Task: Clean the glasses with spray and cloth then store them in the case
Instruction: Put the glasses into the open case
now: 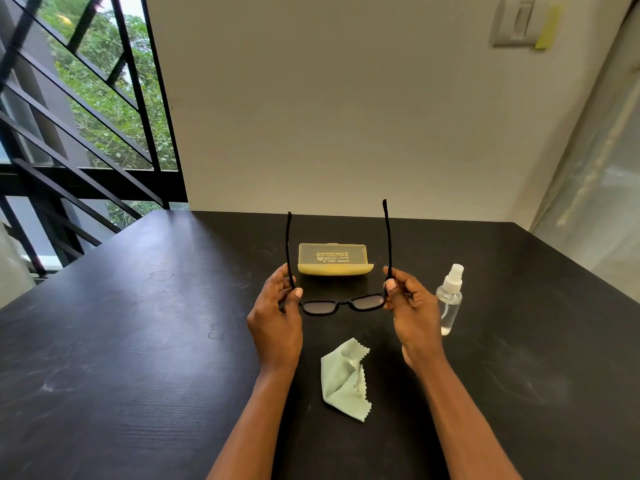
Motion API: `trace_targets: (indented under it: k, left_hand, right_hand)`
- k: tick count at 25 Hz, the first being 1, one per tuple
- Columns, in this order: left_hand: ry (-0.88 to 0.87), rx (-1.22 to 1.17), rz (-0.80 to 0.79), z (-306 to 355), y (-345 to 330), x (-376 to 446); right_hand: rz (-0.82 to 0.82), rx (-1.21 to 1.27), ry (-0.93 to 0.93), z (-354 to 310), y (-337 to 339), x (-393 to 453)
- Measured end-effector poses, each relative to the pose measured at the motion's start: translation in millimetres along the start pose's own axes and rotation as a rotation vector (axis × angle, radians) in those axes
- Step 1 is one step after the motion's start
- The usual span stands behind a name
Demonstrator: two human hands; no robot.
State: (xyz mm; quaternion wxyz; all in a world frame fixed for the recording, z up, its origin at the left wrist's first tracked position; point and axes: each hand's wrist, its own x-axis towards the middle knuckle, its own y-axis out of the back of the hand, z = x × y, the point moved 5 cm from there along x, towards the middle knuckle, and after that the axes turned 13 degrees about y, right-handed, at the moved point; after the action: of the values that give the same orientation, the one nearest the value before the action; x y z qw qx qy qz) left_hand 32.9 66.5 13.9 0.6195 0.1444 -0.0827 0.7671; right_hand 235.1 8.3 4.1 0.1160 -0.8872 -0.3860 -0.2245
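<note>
I hold black-framed glasses (343, 303) above the black table (138, 341), lenses toward me and both temples unfolded, pointing up and away. My left hand (277, 320) pinches the frame at its left hinge. My right hand (408, 306) pinches the right hinge. A closed yellow glasses case (334, 263) lies on the table just behind the glasses. A small clear spray bottle (449, 301) with a white nozzle stands right of my right hand. A crumpled pale green cloth (344, 379) lies on the table between my forearms.
A white wall rises behind the table's far edge. A window with black bars (86, 116) fills the left side. A translucent curtain (595, 185) hangs at the right. A light switch (519, 24) sits high on the wall.
</note>
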Motion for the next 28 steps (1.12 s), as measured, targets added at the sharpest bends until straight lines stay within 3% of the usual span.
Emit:
trace_targets:
  k: [7,17,23,28]
  left_hand:
    - [-0.289,0.184,-0.063,7,-5,-9]
    - [-0.359,0.364,-0.161,1,-13,-7]
    - [-0.291,0.361,-0.166,-3,-14,-5]
    - [0.094,0.132,-0.104,-8,-5,3]
  right_hand:
    - [0.056,0.063,-0.036,11,2,2]
    - [-0.009,0.299,-0.124,6,4,0]
    - [-0.074,0.283,-0.158,10,4,0]
    - [-0.044,0.25,-0.062,4,5,1]
